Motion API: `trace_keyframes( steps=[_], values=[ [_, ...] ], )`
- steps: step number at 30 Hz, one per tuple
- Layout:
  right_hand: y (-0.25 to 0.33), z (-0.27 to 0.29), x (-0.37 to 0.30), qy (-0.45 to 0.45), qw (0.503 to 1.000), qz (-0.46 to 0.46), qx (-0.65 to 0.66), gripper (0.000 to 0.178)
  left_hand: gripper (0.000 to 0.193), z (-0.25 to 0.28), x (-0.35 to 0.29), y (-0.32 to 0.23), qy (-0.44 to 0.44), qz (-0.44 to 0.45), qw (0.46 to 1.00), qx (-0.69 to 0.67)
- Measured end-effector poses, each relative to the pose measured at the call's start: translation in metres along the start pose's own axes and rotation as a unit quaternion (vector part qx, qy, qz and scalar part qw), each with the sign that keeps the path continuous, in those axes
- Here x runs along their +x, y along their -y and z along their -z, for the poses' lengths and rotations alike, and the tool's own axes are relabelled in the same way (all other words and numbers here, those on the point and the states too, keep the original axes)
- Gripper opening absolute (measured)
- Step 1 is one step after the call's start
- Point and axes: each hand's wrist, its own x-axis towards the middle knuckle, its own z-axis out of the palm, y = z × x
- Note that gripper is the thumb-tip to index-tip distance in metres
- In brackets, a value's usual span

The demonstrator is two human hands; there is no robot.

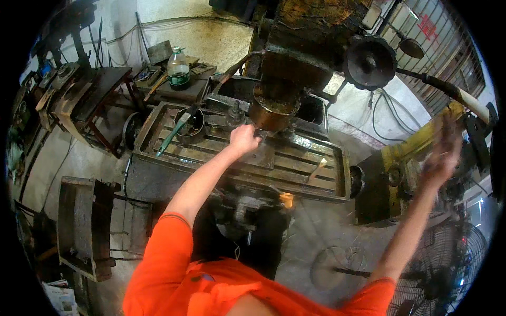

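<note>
My left hand [244,140] is closed just below the round machine spindle head [274,108], over the slotted worktable [305,174]. What its fingers grip is hidden. Off to the right, my raised right hand [443,152] is smeared by motion, in front of the yellow machine cabinet [403,152] and below a lever with a pale grip [469,105]. Left of my left hand, a green-handled brush [176,131] lies across a round pot [192,128] on the worktable. A smaller brush [317,170] rests on the table slats to the right.
A dark handwheel [370,62] sticks out at the upper right. A plastic bottle [178,68] of liquid stands behind, on the left. A metal trough [84,226] is at the lower left, a dark bench [95,97] above it. A caged fan [448,263] stands at the lower right.
</note>
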Motion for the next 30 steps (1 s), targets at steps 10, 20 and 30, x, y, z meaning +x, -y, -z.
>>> trace_keyframes(
  steps=[10,20,30],
  values=[
    [0.044,0.023,0.042,-0.023,0.994,0.074,0.083,0.050,0.038,-0.007,0.005,-0.002,-0.028,-0.024,0.999,-0.017],
    [0.049,0.014,-0.027,-0.004,0.997,0.056,0.054,0.037,0.045,-0.016,0.007,0.006,-0.041,-0.024,0.999,-0.010],
    [0.049,0.007,-0.031,-0.023,0.998,0.048,0.015,0.024,0.044,-0.021,0.006,0.014,-0.075,-0.041,0.996,-0.018]
  ],
)
